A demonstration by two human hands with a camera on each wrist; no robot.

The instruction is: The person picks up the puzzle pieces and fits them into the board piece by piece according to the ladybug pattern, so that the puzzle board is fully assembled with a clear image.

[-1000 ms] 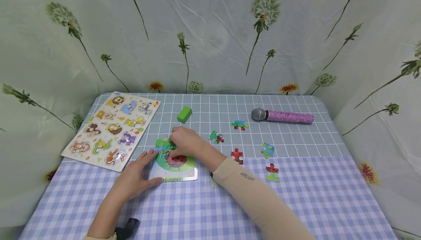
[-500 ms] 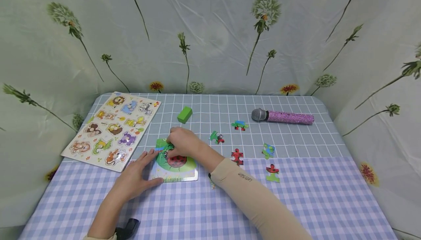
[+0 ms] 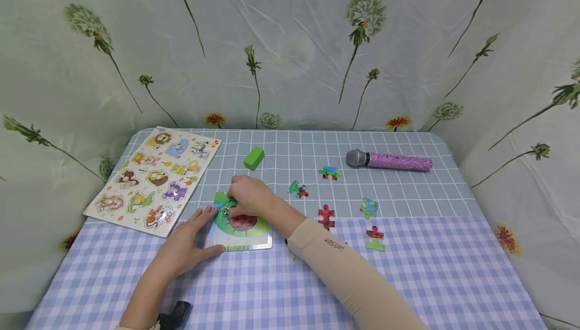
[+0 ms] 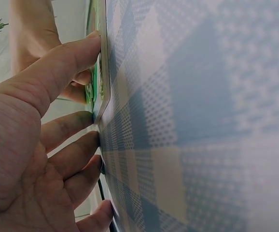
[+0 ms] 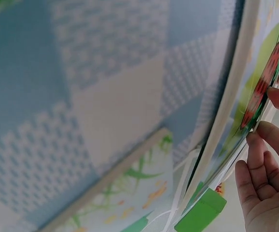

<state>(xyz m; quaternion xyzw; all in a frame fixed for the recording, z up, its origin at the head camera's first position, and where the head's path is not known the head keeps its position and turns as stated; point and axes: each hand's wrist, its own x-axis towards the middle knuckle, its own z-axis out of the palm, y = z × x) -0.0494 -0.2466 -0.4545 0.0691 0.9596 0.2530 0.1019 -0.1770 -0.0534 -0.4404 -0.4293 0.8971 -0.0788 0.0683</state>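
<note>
A ladybird jigsaw board (image 3: 249,246) lies flat on the cloth, left of centre in the head view. My right hand (image 3: 252,195) is over its upper part, its curled fingers pinching a green puzzle piece (image 3: 231,202) at the board's surface. The fingers cover part of that piece and of the picture. With fingers spread and nearly straight, my left hand (image 3: 183,244) rests at the board's left side. In the left wrist view its thumb (image 4: 84,50) touches the board's edge. The right wrist view shows the ladybird picture (image 5: 262,92) beside the right fingertips.
Several loose puzzle pieces, among them a red one (image 3: 326,217) and a red-and-green one (image 3: 375,238), lie right of the board. One is partly under the right sleeve (image 3: 335,254). Around are an animal peg board (image 3: 149,171), a green block (image 3: 254,158) and a purple microphone (image 3: 394,161).
My right hand has shifted slightly left across the top of the board, still pinching the green piece. My left hand has stayed in place.
</note>
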